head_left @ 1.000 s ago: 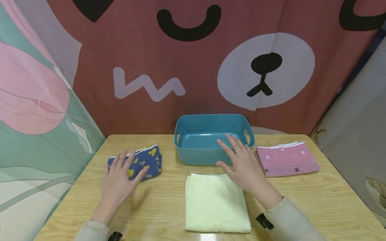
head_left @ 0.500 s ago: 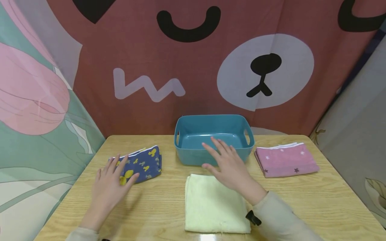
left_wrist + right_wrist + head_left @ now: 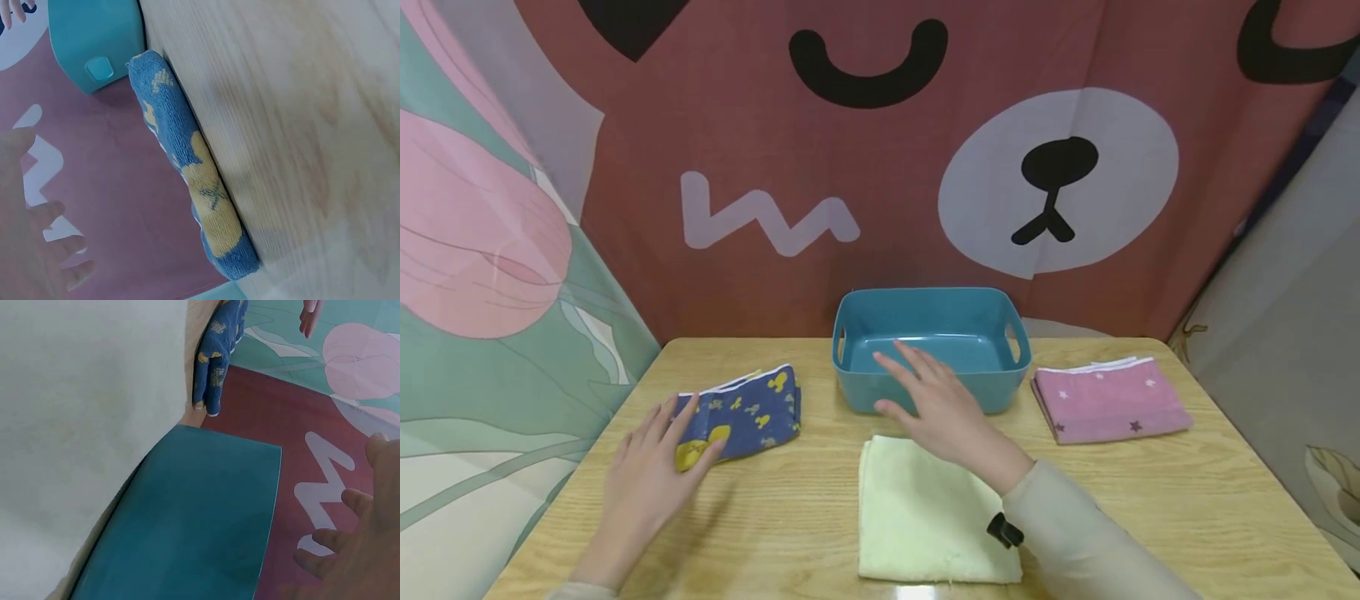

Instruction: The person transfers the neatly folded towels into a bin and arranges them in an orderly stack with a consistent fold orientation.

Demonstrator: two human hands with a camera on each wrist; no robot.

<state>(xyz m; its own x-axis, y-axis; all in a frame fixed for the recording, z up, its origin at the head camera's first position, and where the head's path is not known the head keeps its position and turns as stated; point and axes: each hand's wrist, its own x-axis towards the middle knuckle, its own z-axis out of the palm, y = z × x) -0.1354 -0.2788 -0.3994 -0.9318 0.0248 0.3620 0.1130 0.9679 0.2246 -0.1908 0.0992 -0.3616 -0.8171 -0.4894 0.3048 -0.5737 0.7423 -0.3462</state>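
My left hand (image 3: 647, 475), fingers spread, hovers at the near left corner of a folded navy towel (image 3: 748, 414) with yellow figures. The left wrist view shows that towel (image 3: 187, 169) lying on the table, apart from the fingers. My right hand (image 3: 936, 408) is held with fingers extended, above the far part of a folded pale yellow towel (image 3: 925, 525) and overlapping the front wall of a teal basket (image 3: 857, 387). In the right wrist view this hand (image 3: 356, 531) holds nothing. A folded pink towel (image 3: 1112, 402) with stars lies to the right.
The basket stands near the back edge of the wooden table (image 3: 775, 525). Behind it hangs a reddish-brown cloth (image 3: 760, 117) with a bear's face. Patterned curtains (image 3: 482, 250) flank the left side, and a pale one (image 3: 1292, 333) the right.
My right hand has moved left, from near the pink towel to in front of the basket. My left hand has drawn back left and toward me, uncovering more of the navy towel.
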